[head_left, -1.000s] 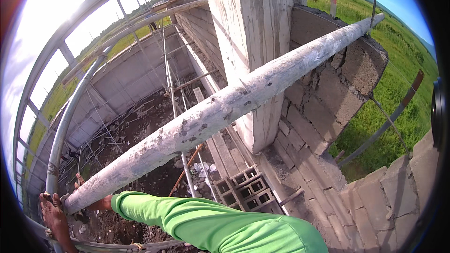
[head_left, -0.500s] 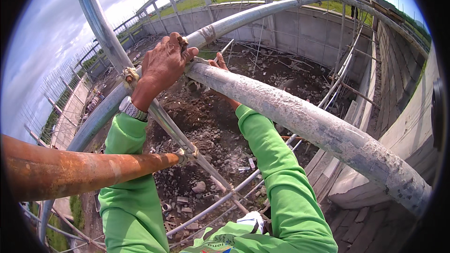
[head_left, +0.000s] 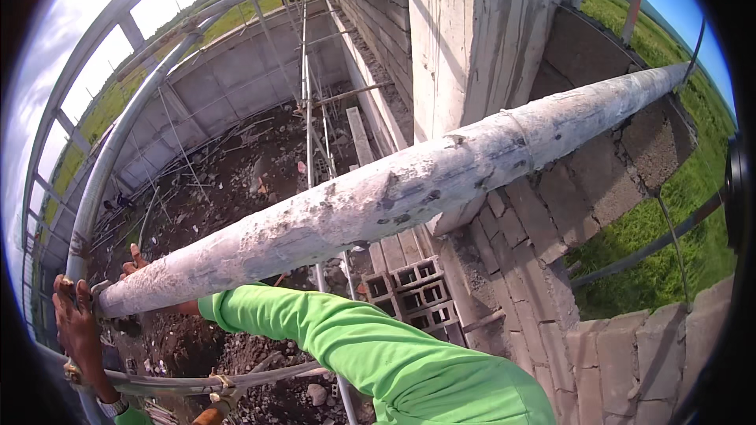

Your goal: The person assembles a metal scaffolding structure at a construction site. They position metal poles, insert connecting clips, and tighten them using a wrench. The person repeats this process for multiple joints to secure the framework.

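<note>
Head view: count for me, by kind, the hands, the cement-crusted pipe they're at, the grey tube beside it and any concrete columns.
Hands: 2 (left hand, right hand)
Cement-crusted pipe: 1
Grey scaffold tube, gripped by the left hand: 1
Concrete column: 1
Total: 5
</note>
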